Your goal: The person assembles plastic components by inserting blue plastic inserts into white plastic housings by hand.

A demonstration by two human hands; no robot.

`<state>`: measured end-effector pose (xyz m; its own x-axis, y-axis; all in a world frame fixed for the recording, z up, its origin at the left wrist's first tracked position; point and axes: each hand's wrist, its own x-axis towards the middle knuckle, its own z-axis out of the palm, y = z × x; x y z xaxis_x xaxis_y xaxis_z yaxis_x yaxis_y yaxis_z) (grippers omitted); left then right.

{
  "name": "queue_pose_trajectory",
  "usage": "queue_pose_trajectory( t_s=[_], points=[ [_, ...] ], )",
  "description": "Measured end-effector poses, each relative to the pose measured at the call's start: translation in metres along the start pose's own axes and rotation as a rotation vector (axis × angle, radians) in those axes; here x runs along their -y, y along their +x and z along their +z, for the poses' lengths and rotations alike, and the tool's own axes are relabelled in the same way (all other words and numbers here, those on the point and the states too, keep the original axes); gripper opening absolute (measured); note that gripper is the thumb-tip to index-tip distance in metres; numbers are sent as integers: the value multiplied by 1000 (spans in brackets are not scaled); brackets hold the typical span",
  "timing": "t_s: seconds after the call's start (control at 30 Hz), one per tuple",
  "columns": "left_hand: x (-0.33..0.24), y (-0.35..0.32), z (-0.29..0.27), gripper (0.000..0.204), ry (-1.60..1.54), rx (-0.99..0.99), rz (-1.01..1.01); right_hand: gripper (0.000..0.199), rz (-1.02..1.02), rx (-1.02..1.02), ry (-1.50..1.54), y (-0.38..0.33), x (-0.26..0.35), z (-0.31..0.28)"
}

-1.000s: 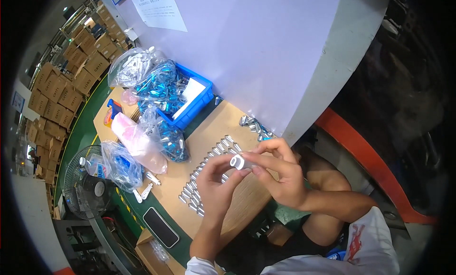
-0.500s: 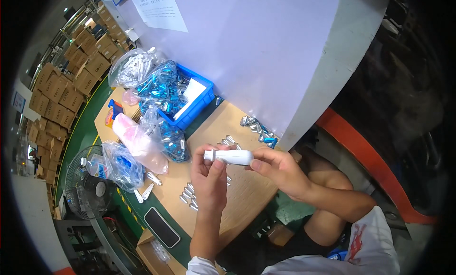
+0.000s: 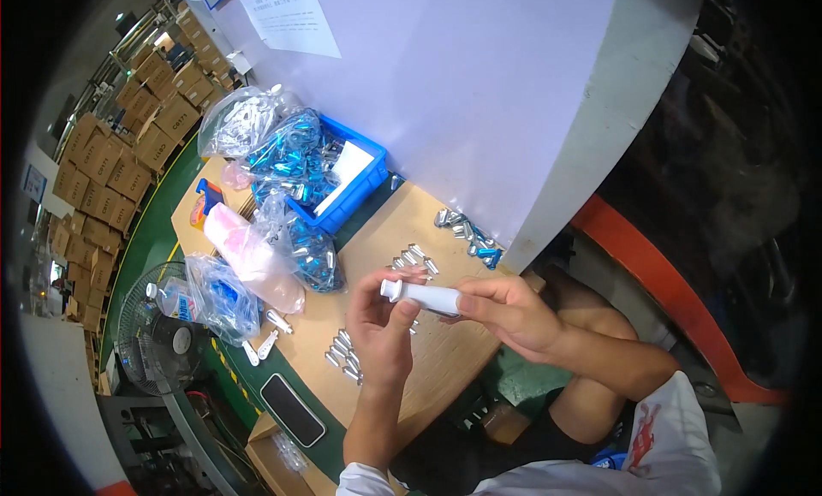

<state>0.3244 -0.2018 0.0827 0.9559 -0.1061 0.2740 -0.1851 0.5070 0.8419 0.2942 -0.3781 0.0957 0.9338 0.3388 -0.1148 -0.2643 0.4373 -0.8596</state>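
Note:
A white plastic tube-shaped part point(image 3: 425, 297) with a flanged, narrower left end is held level above the wooden table point(image 3: 428, 359). My left hand point(image 3: 383, 338) grips its flanged end between thumb and fingers. The thumb and fingers of my right hand point(image 3: 514, 316) pinch its other end, hiding that tip. A darker strip shows along the part's lower edge near my right fingers. Beneath and around my left hand, small silvery metal pieces point(image 3: 343, 356) lie in groups on the table. More silvery pieces point(image 3: 413, 258) lie just beyond the held part.
At the back left stands a blue bin point(image 3: 351, 201) heaped with bagged blue and silver parts. Clear bags, a pink plastic roll point(image 3: 248, 248) and white pieces point(image 3: 267, 344) lie left. A phone point(image 3: 292, 409) rests at the near left edge, beside a fan point(image 3: 163, 338). A wall rises behind.
The white part has turned in my fingers, so its flanged end looks rounder and its right end tilts lower. Both hands still hold it, shifted slightly right.

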Motion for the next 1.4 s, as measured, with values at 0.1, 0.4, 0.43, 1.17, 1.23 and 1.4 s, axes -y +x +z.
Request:
queue_pose_trajectory(
  t_s=[0.1,0.4,0.43,1.17,1.23,1.4],
  points=[
    [0,1,-4,32,50,93,131,32,16,16,65,-1,6,4],
    [-18,4,-4,50,496,130,179,33,-327,-100,-511,-4,21,-7],
    [-21,3,0,51,608,105,211,33,-325,-103,-511,-4,21,-7],
    [-24,-4,6,23,904,-41,115,32,-342,-138,-552,-6,13,-3],
    [-26,-2,6,21,833,-34,138,32,-403,-146,-639,-7,20,2],
    [-26,-1,-3,16,532,-13,80,38,-844,-141,-1101,-6,30,-6]
  ],
)
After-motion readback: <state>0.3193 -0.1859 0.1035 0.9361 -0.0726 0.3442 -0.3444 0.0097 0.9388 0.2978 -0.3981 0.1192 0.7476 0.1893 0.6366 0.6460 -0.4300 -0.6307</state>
